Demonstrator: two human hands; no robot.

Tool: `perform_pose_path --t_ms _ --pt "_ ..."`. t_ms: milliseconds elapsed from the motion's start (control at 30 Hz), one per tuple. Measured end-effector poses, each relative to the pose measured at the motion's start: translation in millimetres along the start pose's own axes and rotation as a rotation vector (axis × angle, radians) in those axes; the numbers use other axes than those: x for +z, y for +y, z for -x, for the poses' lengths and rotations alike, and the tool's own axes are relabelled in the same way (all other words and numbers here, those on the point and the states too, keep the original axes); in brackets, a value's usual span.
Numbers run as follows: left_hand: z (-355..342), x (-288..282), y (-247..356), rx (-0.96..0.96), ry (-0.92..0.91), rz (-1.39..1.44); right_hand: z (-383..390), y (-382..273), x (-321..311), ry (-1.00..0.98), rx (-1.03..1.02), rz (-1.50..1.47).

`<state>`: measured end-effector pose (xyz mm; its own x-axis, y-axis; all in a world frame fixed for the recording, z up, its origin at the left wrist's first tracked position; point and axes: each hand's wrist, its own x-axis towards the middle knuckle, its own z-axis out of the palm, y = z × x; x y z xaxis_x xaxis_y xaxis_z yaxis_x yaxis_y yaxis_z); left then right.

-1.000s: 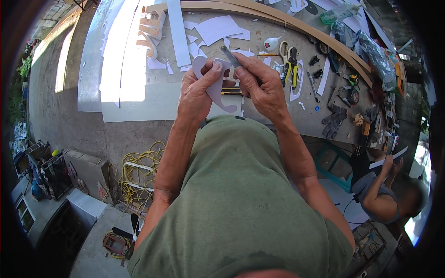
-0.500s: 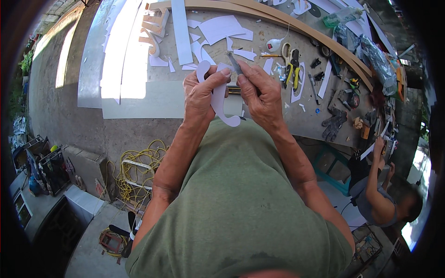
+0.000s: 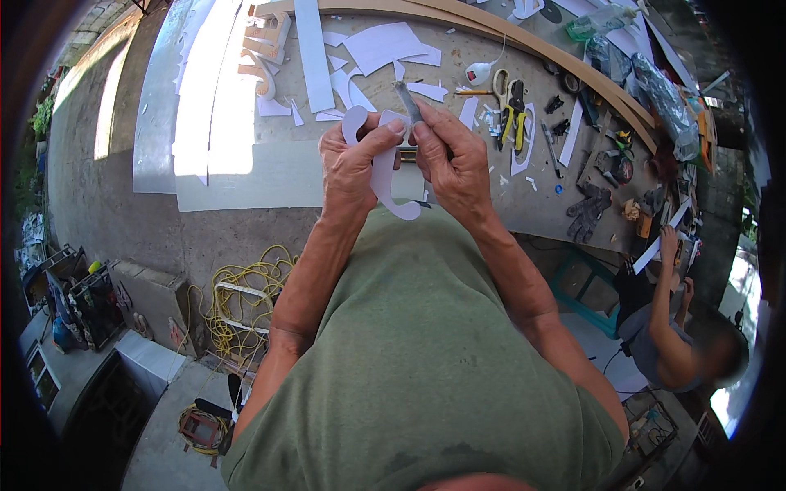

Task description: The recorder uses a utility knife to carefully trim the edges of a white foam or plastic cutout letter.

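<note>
Closed around a white, curved, letter-shaped cut-out (image 3: 382, 176), my left hand (image 3: 347, 170) has its thumb flat on the upper part. One rounded end sticks up past the knuckles, and a hooked tail hangs below. My right hand (image 3: 457, 164) grips a narrow, flat grey tool that looks like a file (image 3: 405, 100). Its far end points up and away over the table, and its lower part is hidden by my fingers. The right fingertips are close to the cut-out's right edge; whether the tool touches it I cannot tell.
White offcuts (image 3: 385, 47) litter the worktable (image 3: 524, 204). Scissors (image 3: 500, 86), yellow-handled pliers (image 3: 514, 119), a pencil (image 3: 475, 92) and a grey glove (image 3: 588, 213) lie to the right. Long brown strips (image 3: 557, 57) cross the back. At far right another person (image 3: 659, 340) works. Yellow cord (image 3: 237, 303) lies lower left.
My right hand and the grey tool have shifted slightly left and up, nearer the cut-out. My left hand keeps its hold. The whole view has turned a little.
</note>
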<state>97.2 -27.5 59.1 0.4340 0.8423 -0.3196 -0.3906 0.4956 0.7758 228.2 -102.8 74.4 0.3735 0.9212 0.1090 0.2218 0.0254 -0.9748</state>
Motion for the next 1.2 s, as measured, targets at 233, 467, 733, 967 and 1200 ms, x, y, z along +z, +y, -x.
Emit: perform_pose_path --t_ms 233,467,733,967,1200 --pt "5 1 -12 -0.009 0.056 0.077 3 0 4 0.005 0.016 0.011" --pt "-1 5 -11 0.028 0.075 0.146 -3 6 7 0.042 -0.039 -0.008" --pt "1 0 -13 0.024 0.042 0.139 -5 4 4 0.016 -0.077 0.023" --pt "-2 -4 -6 0.006 0.0 0.016 9 6 -4 -0.017 -0.024 0.053" --pt "-3 -8 -3 -0.104 -0.013 0.118 19 1 -15 -0.13 -0.115 0.121"
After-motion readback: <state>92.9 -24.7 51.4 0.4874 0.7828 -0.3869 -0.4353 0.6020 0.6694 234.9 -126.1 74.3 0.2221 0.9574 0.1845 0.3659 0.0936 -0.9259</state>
